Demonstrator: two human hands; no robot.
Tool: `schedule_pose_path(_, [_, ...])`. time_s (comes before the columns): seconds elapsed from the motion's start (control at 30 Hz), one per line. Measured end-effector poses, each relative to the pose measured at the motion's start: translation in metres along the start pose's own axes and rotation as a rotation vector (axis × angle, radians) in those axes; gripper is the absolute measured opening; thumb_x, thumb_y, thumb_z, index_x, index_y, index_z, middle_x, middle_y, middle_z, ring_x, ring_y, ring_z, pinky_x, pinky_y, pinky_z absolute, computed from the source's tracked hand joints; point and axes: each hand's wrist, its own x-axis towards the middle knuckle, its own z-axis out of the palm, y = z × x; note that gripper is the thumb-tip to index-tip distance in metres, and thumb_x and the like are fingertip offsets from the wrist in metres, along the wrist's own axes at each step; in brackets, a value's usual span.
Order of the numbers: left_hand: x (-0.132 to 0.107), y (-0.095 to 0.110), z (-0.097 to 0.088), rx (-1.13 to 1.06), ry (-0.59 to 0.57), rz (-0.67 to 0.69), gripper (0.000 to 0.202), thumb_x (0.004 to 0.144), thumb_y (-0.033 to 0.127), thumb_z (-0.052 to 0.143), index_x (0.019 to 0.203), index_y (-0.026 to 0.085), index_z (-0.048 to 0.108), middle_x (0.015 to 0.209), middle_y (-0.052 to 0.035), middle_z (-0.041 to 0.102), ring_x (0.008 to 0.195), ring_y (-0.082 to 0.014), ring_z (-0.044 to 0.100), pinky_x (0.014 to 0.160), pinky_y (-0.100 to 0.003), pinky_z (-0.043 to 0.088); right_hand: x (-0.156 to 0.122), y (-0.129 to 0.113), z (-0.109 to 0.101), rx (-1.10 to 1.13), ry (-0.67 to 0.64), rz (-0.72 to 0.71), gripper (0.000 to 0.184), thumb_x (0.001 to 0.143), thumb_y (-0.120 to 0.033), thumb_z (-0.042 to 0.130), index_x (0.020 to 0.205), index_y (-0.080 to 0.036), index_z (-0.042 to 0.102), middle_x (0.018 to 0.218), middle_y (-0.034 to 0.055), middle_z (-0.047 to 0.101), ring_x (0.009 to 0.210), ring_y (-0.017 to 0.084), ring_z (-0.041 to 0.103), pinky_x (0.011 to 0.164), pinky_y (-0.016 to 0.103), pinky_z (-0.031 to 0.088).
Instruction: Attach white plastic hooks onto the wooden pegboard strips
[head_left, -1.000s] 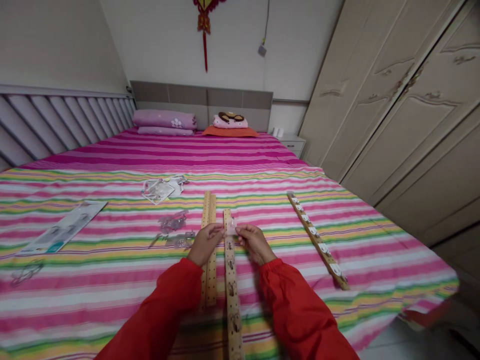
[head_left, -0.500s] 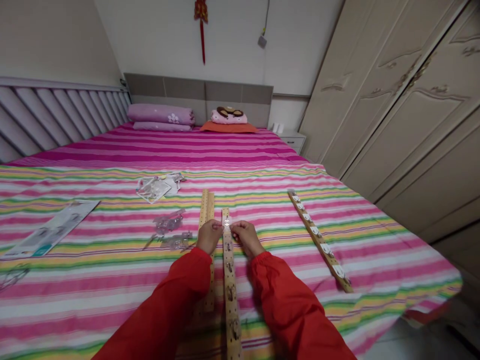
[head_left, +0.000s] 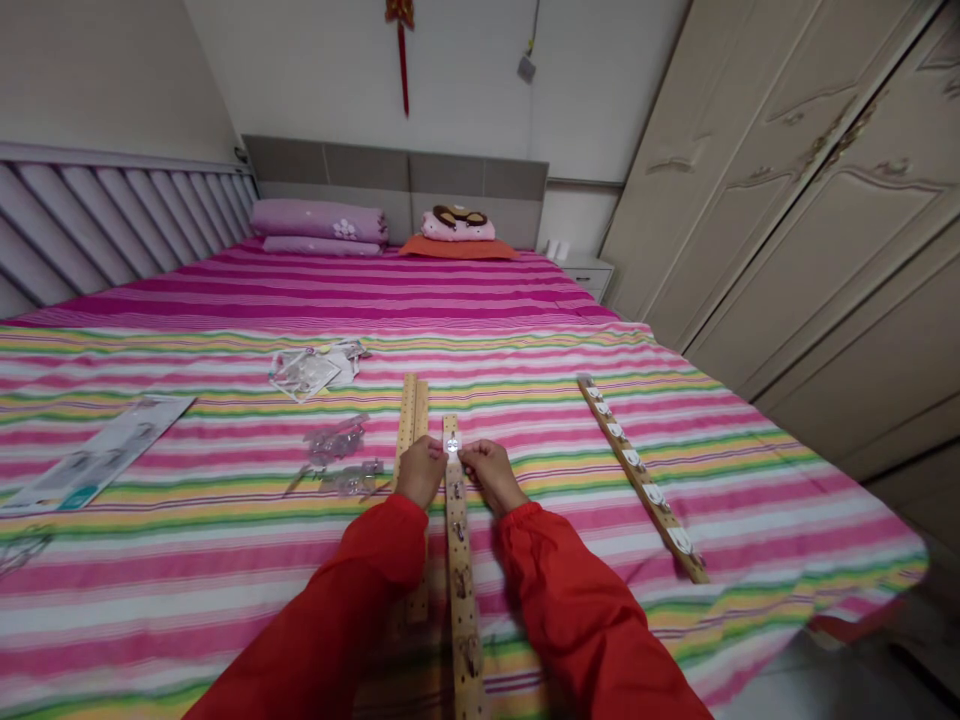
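A perforated wooden strip (head_left: 455, 570) lies lengthwise before me, with several metal hooks along it. Near its far end is a small clear adhesive hook (head_left: 452, 443) with a metal hook in its middle. My left hand (head_left: 421, 470) pinches the left edge of this hook, fingers closed. From the other side, my right hand (head_left: 491, 474) has thumb and forefinger pressed together at its right edge. Fingertips hide part of the clear backing, and I cannot tell whether it is stuck to the wood. Two more wooden strips (head_left: 409, 405) lie left of my left hand.
To the right rests another strip (head_left: 645, 480) with several white-backed hooks. Left of my hands are loose clear hooks (head_left: 337, 440), crumpled packaging (head_left: 307, 372) and a flat hook package (head_left: 105, 455). Everything lies on a striped bedsheet (head_left: 225, 590); a wardrobe (head_left: 787, 230) stands at right.
Both hands keep their pinch on the clear hook at the strip's far end, with only tiny finger shifts. The camera view has tilted slightly downward.
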Motion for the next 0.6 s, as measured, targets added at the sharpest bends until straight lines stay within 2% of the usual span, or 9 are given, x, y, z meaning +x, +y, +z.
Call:
schedule_pose_path(0.17, [0.001, -0.001, 0.002, 0.102, -0.002, 0.051, 0.014, 0.062, 0.006, 0.058, 0.068, 0.019, 0.057, 0.060, 0.0015, 0.059, 0.065, -0.0146, 0.058, 0.065, -0.024, 0.041, 0.003, 0.004, 0.001, -0.015, 0.014, 0.001, 0.015, 0.050, -0.020, 0.068, 0.056, -0.018, 0.055, 0.038, -0.0071, 0.049, 0.037, 0.008, 0.041, 0.038, 0.021, 0.028])
schedule_pose_path(0.37, [0.004, -0.001, 0.002, 0.100, -0.005, 0.077, 0.016, 0.060, 0.003, 0.059, 0.066, 0.018, 0.059, 0.061, -0.0003, 0.059, 0.064, -0.0155, 0.057, 0.063, -0.024, 0.040, 0.004, 0.005, 0.002, -0.003, 0.023, 0.000, 0.020, 0.049, -0.017, 0.069, 0.061, -0.019, 0.053, 0.041, -0.0082, 0.049, 0.037, 0.009, 0.043, 0.039, 0.021, 0.029])
schedule_pose_path(0.6, [0.007, -0.010, 0.005, 0.100, -0.047, 0.159, 0.023, 0.064, 0.007, 0.058, 0.078, 0.017, 0.072, 0.064, -0.0021, 0.062, 0.067, -0.0164, 0.058, 0.069, -0.025, 0.041, 0.003, 0.009, 0.001, -0.003, -0.017, -0.081, 0.030, 0.052, -0.017, 0.065, 0.082, -0.016, 0.068, 0.043, -0.0104, 0.048, 0.039, 0.008, 0.039, 0.042, 0.022, 0.032])
